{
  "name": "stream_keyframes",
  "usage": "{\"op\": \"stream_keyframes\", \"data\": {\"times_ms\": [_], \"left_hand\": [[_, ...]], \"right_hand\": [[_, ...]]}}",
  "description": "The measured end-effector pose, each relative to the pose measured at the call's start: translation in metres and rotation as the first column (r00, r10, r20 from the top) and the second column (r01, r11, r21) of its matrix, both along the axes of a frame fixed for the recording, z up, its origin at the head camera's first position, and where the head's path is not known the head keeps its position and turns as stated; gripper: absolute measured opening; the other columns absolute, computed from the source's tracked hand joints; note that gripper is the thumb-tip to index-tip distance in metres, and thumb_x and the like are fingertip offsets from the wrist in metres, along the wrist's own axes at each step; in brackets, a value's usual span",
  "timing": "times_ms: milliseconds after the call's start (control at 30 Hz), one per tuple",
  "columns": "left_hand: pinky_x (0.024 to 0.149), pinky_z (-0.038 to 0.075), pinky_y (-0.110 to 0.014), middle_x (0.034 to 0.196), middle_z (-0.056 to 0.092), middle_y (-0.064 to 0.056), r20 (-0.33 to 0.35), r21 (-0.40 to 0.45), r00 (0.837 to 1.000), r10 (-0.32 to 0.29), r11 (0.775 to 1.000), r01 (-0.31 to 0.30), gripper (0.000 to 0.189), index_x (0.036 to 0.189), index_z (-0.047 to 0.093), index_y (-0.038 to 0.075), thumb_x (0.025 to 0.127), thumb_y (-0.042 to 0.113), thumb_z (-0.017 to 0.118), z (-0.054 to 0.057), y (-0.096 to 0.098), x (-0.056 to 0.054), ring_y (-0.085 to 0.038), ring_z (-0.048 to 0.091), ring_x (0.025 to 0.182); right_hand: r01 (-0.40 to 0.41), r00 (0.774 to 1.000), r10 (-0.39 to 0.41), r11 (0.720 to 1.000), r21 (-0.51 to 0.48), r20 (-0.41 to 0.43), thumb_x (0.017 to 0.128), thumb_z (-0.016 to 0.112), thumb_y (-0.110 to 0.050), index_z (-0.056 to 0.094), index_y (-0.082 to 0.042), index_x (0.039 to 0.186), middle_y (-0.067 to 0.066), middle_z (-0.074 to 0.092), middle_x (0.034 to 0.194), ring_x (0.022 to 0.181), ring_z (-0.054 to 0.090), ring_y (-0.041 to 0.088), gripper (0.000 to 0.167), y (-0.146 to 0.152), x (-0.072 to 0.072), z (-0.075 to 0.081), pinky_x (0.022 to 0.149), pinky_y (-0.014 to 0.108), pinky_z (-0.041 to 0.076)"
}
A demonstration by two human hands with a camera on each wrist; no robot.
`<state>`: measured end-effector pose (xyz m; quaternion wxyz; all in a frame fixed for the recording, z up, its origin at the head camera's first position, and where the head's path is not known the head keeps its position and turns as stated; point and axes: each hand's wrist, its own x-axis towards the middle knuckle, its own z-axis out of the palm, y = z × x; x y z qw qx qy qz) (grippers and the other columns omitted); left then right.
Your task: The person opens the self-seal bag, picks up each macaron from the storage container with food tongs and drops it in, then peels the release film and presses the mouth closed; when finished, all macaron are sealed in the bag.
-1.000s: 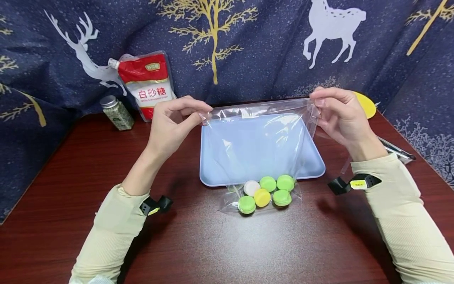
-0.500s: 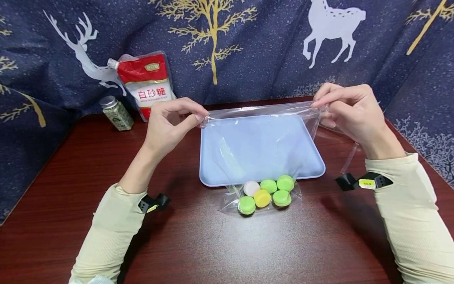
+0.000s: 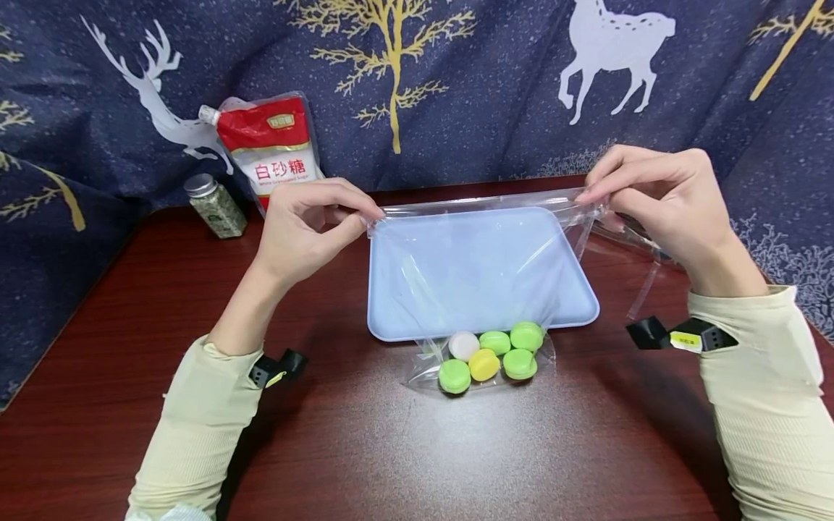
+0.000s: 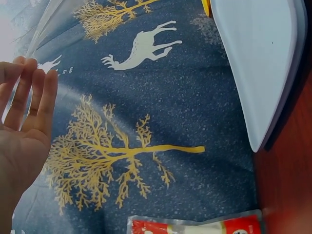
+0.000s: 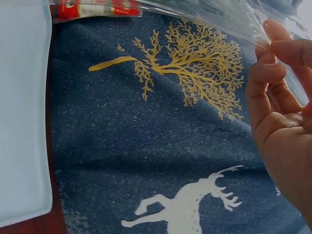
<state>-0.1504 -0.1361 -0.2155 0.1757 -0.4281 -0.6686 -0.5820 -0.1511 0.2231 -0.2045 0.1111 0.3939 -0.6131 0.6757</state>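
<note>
A clear plastic bag (image 3: 476, 289) is stretched upright between my two hands, its lower end on the table. Several green, yellow and white macarons (image 3: 483, 364) lie in the bottom of it. My left hand (image 3: 309, 224) pinches the top left corner between thumb and fingers; in the left wrist view that hand (image 4: 27, 117) shows its palm. At the top right corner, my right hand (image 3: 671, 199) pinches the bag's edge, also seen in the right wrist view, where the hand (image 5: 285, 107) holds the film. Behind the bag lies a light blue tray (image 3: 583, 307).
A red and white sugar pouch (image 3: 276, 148) leans against the patterned blue cloth (image 3: 482, 137) at the back left. Beside it stands a jar of dried herbs (image 3: 218, 210). A clear strip (image 3: 645, 289) hangs below my right hand; what lies behind that hand is mostly hidden.
My right hand has moved to the right along the bag's top edge and covers the yellow round thing behind it. My left hand has shifted slightly left. The macarons have stayed in place.
</note>
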Motion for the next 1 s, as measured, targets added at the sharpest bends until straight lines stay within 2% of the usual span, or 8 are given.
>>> {"op": "stream_keyframes", "data": {"times_ms": [133,267,800,1000], "left_hand": [[0.062,0.050,-0.023,0.081,0.068,-0.010,-0.038,-0.020,0.999,0.028,0.999,-0.029,0.018,0.078,0.069,-0.009,0.072,-0.019,0.055,0.002,0.000,0.001,-0.020,0.060,0.073],[0.062,0.050,-0.023,0.080,0.068,-0.011,-0.092,-0.048,0.995,0.049,0.997,-0.053,0.021,0.078,0.070,-0.007,0.070,-0.020,0.057,0.003,0.000,0.001,-0.017,0.059,0.073],[0.063,0.045,-0.022,0.081,0.069,-0.006,-0.235,-0.136,0.964,0.121,0.978,-0.156,0.019,0.080,0.073,0.001,0.072,-0.013,0.062,0.007,0.000,0.002,-0.015,0.059,0.075],[0.069,0.044,-0.025,0.080,0.069,-0.006,-0.293,-0.158,0.948,0.125,0.971,-0.177,0.016,0.080,0.073,0.002,0.074,-0.008,0.062,0.010,0.000,0.003,-0.016,0.060,0.075]], "right_hand": [[0.085,0.993,-0.077,0.993,0.086,-0.094,0.074,0.044,0.025,0.062,0.023,0.071,0.019,0.062,0.077,0.066,0.049,0.022,0.017,-0.002,0.004,0.005,0.046,0.020,0.033],[0.107,0.986,-0.089,0.987,0.119,-0.141,0.071,0.044,0.024,0.063,0.021,0.072,0.016,0.062,0.077,0.069,0.050,0.021,0.019,-0.005,0.007,0.009,0.049,0.019,0.034],[0.139,0.977,-0.114,0.982,0.131,-0.180,0.069,0.044,0.023,0.064,0.019,0.071,0.014,0.062,0.076,0.067,0.050,0.018,0.020,-0.007,0.010,0.011,0.052,0.018,0.034],[0.158,0.969,-0.123,0.975,0.155,-0.214,0.069,0.045,0.022,0.065,0.018,0.071,0.013,0.062,0.076,0.068,0.051,0.017,0.020,-0.007,0.010,0.012,0.055,0.018,0.035]]}}
